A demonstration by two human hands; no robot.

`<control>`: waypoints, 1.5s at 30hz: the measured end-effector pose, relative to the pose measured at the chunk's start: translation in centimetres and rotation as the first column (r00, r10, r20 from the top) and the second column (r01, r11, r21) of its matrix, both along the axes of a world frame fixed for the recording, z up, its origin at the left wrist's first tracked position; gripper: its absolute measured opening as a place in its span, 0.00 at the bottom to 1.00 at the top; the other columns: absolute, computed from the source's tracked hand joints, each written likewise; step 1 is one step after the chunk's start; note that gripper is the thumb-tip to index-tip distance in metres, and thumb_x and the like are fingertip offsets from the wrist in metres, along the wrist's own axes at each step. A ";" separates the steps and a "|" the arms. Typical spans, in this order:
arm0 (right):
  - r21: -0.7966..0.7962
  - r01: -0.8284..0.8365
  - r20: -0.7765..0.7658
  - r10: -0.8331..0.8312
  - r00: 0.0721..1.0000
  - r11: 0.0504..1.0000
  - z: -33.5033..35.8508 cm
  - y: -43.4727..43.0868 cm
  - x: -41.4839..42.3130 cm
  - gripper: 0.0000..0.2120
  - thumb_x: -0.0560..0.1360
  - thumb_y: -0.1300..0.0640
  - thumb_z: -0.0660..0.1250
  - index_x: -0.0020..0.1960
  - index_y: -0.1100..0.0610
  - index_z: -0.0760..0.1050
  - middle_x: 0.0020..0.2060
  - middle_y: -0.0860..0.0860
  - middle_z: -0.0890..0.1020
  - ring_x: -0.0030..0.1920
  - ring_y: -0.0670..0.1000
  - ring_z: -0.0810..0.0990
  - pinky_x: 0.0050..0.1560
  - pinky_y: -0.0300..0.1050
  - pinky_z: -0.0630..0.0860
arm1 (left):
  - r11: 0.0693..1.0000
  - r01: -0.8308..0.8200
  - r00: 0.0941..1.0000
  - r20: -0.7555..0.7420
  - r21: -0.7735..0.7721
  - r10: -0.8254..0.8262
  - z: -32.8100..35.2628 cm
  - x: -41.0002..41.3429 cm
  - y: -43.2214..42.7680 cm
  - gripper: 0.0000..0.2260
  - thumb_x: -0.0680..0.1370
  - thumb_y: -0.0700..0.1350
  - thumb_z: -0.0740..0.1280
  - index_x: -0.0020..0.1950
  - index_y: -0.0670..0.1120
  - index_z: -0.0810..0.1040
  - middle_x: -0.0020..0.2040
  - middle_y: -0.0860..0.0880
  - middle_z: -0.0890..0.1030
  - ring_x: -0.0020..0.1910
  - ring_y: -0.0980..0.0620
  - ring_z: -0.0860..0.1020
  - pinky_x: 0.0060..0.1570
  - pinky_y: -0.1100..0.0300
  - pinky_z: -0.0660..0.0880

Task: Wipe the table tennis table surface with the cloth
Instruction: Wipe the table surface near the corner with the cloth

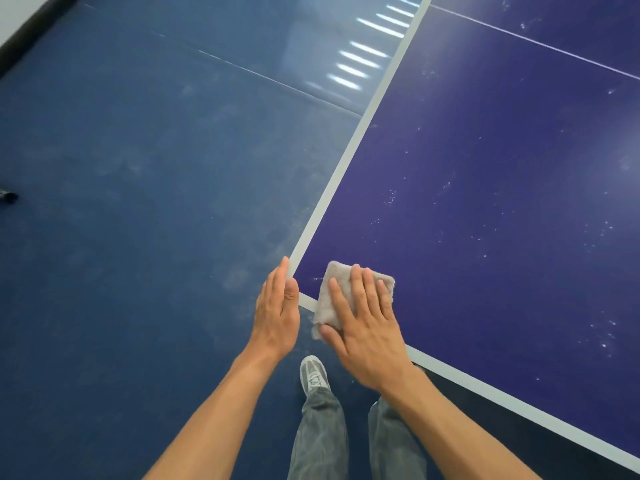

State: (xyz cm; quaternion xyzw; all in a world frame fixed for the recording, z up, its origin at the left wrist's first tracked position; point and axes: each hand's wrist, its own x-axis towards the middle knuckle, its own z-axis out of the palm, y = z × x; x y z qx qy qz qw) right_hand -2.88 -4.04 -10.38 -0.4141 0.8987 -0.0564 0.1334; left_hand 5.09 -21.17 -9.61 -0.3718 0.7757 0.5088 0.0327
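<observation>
Grey-beige cloth [336, 272]: folded pad lying at the near left corner of the counter [485, 202], across the white border line [346, 161], its lower part overhanging the near edge.
Right hand [367, 327]: flat on the cloth, fingers straight and spread, pressing it down.
Left hand [277, 317]: fingers straight and together, held edge-on against the counter's corner, holding nothing.
Counter surface: dark blue, flecked with pale specks.
Below: blue floor [138, 202], grey shoe [313, 374], grey trousers [322, 438].

I see bright, even light: striped glare on the floor [360, 53], soft sheen on the table tennis table [485, 202], edges mildly stretched.
</observation>
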 end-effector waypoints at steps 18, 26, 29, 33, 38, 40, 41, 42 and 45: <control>-0.022 -0.162 -0.051 0.161 0.986 0.987 -0.3 -2.1 -0.7 0.34 0.83 0.40 0.56 0.84 0.55 0.56 0.83 0.64 0.52 0.83 0.65 0.52 0.80 0.67 0.53 | 0.985 -0.171 0.972 -0.166 -0.023 0.165 -1.1 0.5 -0.6 0.28 0.83 0.60 0.52 0.78 0.47 0.71 0.74 0.58 0.72 0.73 0.67 0.68 0.73 0.68 0.64; 0.108 0.573 0.060 -0.580 0.812 0.813 0.5 -0.7 -11.4 0.43 0.78 0.27 0.40 0.85 0.50 0.37 0.83 0.61 0.38 0.82 0.61 0.34 0.79 0.66 0.35 | 0.943 0.105 0.994 0.024 -0.316 -0.102 -0.7 -1.4 0.6 0.33 0.83 0.60 0.50 0.84 0.43 0.56 0.83 0.48 0.59 0.80 0.52 0.57 0.78 0.61 0.52; 0.030 0.264 0.011 -0.264 0.964 0.964 0.3 -6.0 -9.7 0.40 0.81 0.31 0.47 0.85 0.52 0.42 0.83 0.61 0.41 0.83 0.64 0.38 0.79 0.68 0.35 | 0.942 0.088 0.996 0.017 -0.323 -0.087 -0.6 -1.7 1.5 0.40 0.81 0.69 0.40 0.84 0.43 0.52 0.84 0.47 0.56 0.80 0.50 0.55 0.78 0.57 0.51; -0.066 -0.342 -0.072 0.337 0.939 0.937 -0.8 -3.9 -7.6 0.32 0.85 0.36 0.46 0.84 0.49 0.55 0.84 0.59 0.52 0.84 0.60 0.49 0.81 0.64 0.47 | 0.944 0.081 0.997 0.027 -0.319 -0.076 -0.8 -1.4 1.1 0.42 0.80 0.72 0.37 0.84 0.45 0.53 0.83 0.50 0.56 0.80 0.52 0.55 0.78 0.56 0.51; 0.036 0.559 -0.091 -0.555 0.827 0.828 -0.2 4.4 -18.4 0.37 0.81 0.37 0.43 0.85 0.53 0.50 0.82 0.65 0.51 0.81 0.68 0.51 0.78 0.69 0.47 | 0.860 0.212 0.966 0.231 -0.464 -0.114 -0.4 -2.9 1.4 0.33 0.84 0.60 0.55 0.84 0.45 0.52 0.84 0.46 0.55 0.82 0.46 0.54 0.80 0.47 0.51; 0.062 0.811 -0.038 -0.811 0.584 0.581 0.6 3.7 -20.9 0.38 0.79 0.35 0.41 0.85 0.53 0.46 0.83 0.64 0.45 0.83 0.65 0.42 0.79 0.67 0.39 | 0.816 0.254 0.961 0.232 -0.519 -0.151 0.0 -4.2 1.2 0.30 0.84 0.57 0.58 0.83 0.46 0.57 0.83 0.44 0.57 0.82 0.43 0.55 0.80 0.45 0.51; 0.064 0.822 -0.028 -0.823 0.568 0.566 0.8 2.0 -20.9 0.38 0.80 0.36 0.42 0.85 0.54 0.46 0.82 0.65 0.43 0.83 0.65 0.40 0.79 0.67 0.37 | 0.801 0.266 0.961 0.218 -0.537 -0.173 0.2 -5.2 1.1 0.29 0.84 0.55 0.59 0.83 0.46 0.59 0.83 0.44 0.57 0.82 0.43 0.55 0.79 0.44 0.52; 0.055 0.764 -0.020 -0.764 0.645 0.643 0.9 0.1 -20.2 0.36 0.82 0.38 0.45 0.85 0.56 0.47 0.82 0.65 0.43 0.82 0.65 0.39 0.80 0.67 0.36 | 0.792 0.271 0.961 0.205 -0.546 -0.187 0.3 -6.3 0.8 0.28 0.84 0.54 0.60 0.83 0.47 0.60 0.83 0.44 0.57 0.82 0.42 0.55 0.79 0.43 0.53; -0.040 0.152 0.001 -0.152 0.988 0.988 0.7 -4.2 -15.9 0.33 0.85 0.39 0.52 0.84 0.56 0.55 0.83 0.63 0.47 0.83 0.63 0.42 0.81 0.64 0.39 | 0.783 0.261 0.964 0.188 -0.565 -0.186 0.3 -9.9 0.3 0.26 0.85 0.51 0.60 0.83 0.48 0.61 0.83 0.45 0.58 0.82 0.42 0.55 0.79 0.43 0.53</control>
